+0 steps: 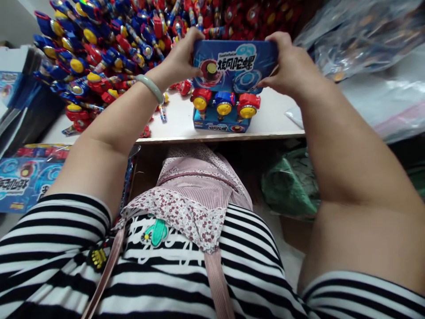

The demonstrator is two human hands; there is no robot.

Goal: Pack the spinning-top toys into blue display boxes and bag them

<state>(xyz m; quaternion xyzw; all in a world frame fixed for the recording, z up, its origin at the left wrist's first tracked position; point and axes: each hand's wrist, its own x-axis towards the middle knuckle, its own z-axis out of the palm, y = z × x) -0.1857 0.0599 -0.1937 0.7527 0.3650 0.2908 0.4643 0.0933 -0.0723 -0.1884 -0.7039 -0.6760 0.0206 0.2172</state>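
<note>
Currently both hands hold the blue display box (232, 66) upright on the counter (179, 119): left hand (181, 57) fingers clamp its upper left corner, right hand (287, 66) fingers clamp the upper right. Three spinning tops (224, 104) sit in its front tray. Loose toy pile (99, 53) lies behind, to the left.

Three spinning tops (224, 104) (red, blue, red) in one display box (221, 125).

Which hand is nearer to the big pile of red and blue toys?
Left. The left hand grips the box lid's left end right at the toy pile; the right hand holds the far end.
</note>
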